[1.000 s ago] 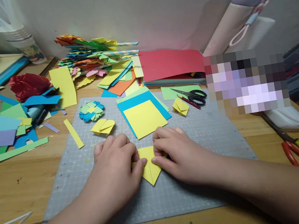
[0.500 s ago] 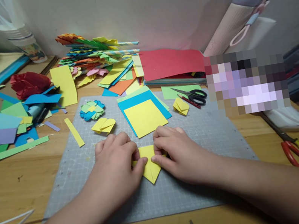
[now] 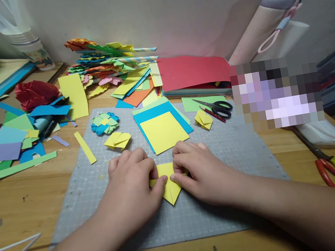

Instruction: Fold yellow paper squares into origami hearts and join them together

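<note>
Over the last second almost nothing has moved: the folded yellow paper (image 3: 170,188) lies at the same spot low in the middle of the frame, point toward the person, on the grey cutting mat (image 3: 239,152). The fold looks held under pressure rather than reworked. The left hand (image 3: 132,183) and right hand (image 3: 202,171) stay curled, nearly closed, fingers bunched over its upper corners, thumb tips almost meeting on its centre line. A flat yellow square sheet (image 3: 163,131) lies just above them.
</note>
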The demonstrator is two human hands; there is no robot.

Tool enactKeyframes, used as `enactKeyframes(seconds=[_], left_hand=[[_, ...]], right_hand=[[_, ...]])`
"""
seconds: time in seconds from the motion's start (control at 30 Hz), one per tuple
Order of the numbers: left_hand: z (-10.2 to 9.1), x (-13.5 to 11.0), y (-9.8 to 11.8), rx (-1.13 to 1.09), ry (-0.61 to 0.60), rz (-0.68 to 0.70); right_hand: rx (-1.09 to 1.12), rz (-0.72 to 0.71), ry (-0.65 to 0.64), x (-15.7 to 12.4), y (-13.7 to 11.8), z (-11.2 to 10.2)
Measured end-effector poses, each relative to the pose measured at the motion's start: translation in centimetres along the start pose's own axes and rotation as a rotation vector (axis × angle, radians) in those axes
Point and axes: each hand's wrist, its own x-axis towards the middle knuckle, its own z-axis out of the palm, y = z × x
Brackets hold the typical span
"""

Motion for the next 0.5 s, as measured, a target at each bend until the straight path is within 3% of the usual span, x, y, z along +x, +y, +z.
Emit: enactKeyframes(seconds=[0.37,0.5], left_hand=[[-0.3,0.5,0.2,-0.042,-0.034,-0.006],[-0.3,0.7,0.1,-0.070,-0.049,-0.019]], right_hand=[[0.000,-0.036,0.005,-0.2,0.2,0.0],[0.029,-0.193,0.066,-1.2,0.1,-0.9]])
